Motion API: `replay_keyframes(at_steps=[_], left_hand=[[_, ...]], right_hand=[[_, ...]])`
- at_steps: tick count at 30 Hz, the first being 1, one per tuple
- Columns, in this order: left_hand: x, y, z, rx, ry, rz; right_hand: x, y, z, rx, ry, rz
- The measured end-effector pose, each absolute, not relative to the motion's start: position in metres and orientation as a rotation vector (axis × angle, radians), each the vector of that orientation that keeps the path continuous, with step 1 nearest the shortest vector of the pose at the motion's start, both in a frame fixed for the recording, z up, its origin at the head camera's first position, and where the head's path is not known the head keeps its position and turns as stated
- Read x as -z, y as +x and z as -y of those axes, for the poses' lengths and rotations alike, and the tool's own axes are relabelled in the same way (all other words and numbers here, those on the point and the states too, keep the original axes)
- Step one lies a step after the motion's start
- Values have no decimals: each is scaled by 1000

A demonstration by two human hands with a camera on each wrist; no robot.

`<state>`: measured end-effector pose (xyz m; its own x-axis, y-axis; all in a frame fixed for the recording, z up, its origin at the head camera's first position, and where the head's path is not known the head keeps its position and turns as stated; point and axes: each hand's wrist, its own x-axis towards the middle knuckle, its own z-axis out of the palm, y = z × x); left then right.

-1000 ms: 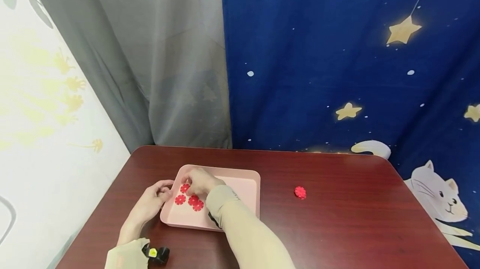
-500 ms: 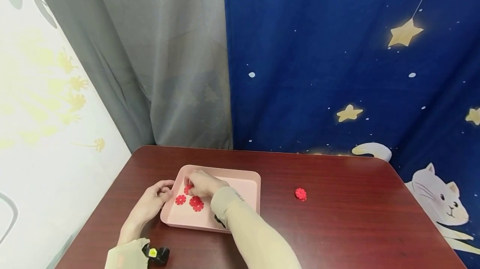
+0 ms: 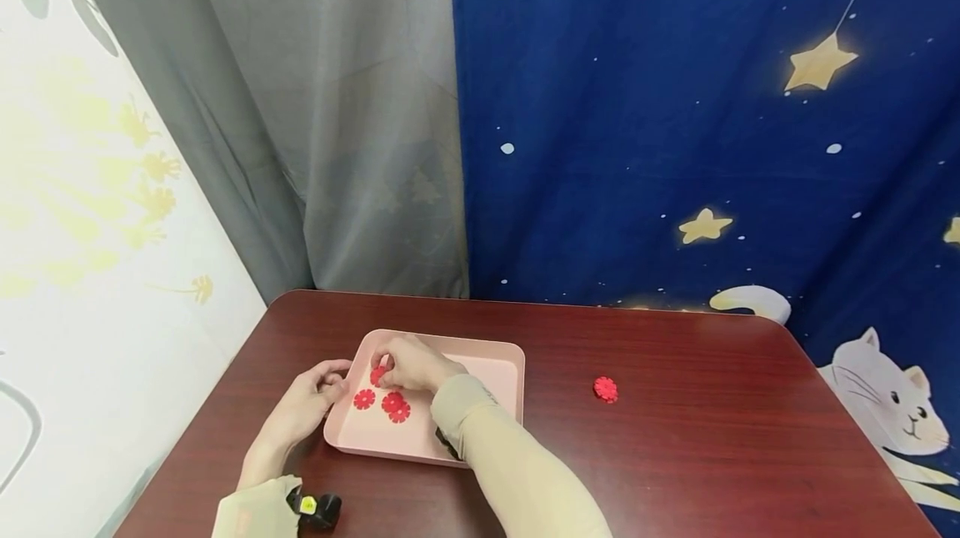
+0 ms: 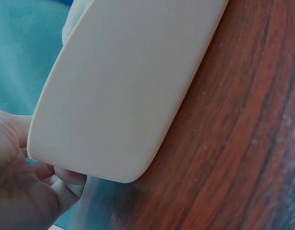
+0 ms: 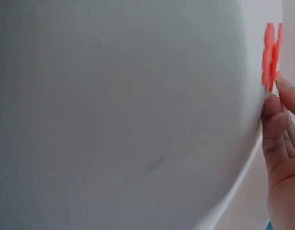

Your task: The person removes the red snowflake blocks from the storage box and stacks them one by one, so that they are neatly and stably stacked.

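On the desk (image 3: 712, 463), a wide lane runs between the pink tray (image 3: 491, 375) and the right edge, with one red piece (image 3: 606, 389) (small and low) lying in it. The left hand (image 3: 294, 414) blocks the tray's left side; the right hand (image 3: 418, 364) and sleeve (image 3: 517, 455) bar entry from the near edge. The tray's far right corner offers room.

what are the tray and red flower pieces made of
Pink tray: probably moulded plastic with a matte finish, judging by its smooth, rounded walls. Red flower pieces: likely plastic too, being thin, evenly coloured and notched; finish hard to tell.
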<state>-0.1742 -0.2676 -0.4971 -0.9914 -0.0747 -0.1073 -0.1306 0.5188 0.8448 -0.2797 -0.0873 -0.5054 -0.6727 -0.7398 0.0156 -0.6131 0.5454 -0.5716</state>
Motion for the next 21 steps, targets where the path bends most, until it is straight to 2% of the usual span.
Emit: replay_keyframes(at_steps=[8,15,21], left_hand=[[496,-176,268,-1489,-200,-2677],[497,-178,268,-1448,-192,-2701],[498,-178,269,-1429,-159,-2740]], right_hand=[[496,-278,76,1293,-913,-2396],[471,-275,55,1685,-880,-2249],[454,-266,19,1937,-848,-2149]])
